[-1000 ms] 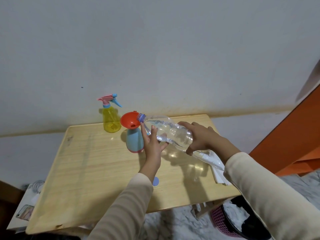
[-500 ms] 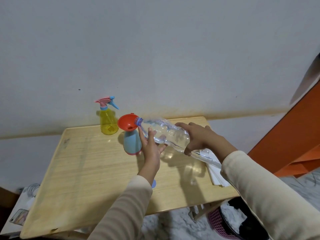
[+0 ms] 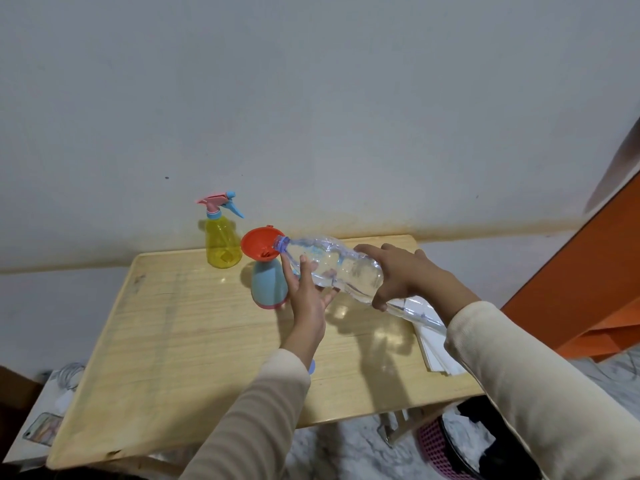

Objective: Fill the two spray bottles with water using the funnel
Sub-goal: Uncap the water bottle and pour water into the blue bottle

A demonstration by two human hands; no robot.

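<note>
We record the blue spray bottle (image 3: 269, 287) upright near the far middle of the wooden table (image 3: 194, 344), with no spray head on it and the red funnel (image 3: 258, 244) seated in its neck. The clear water bottle (image 3: 334, 268) is tilted nearly flat, its mouth resting at the funnel's right rim; we cannot tell whether water is flowing.

The right hand (image 3: 398, 277) grips the water bottle round its middle, fingers over the top and thumb beneath. The left hand (image 3: 308, 294) is spread, with straight fingers propping the bottle's neck end from below, just beside the blue spray bottle.

The yellow spray bottle (image 3: 223, 245) stands upright to the left of the funnel, apart from it, with its pink-and-blue trigger head on.

White papers (image 3: 433, 349) lie at the table's right edge. A small blue cap (image 3: 311, 367) shows beside the left wrist. A pink basket (image 3: 434, 448) sits on the floor.
</note>
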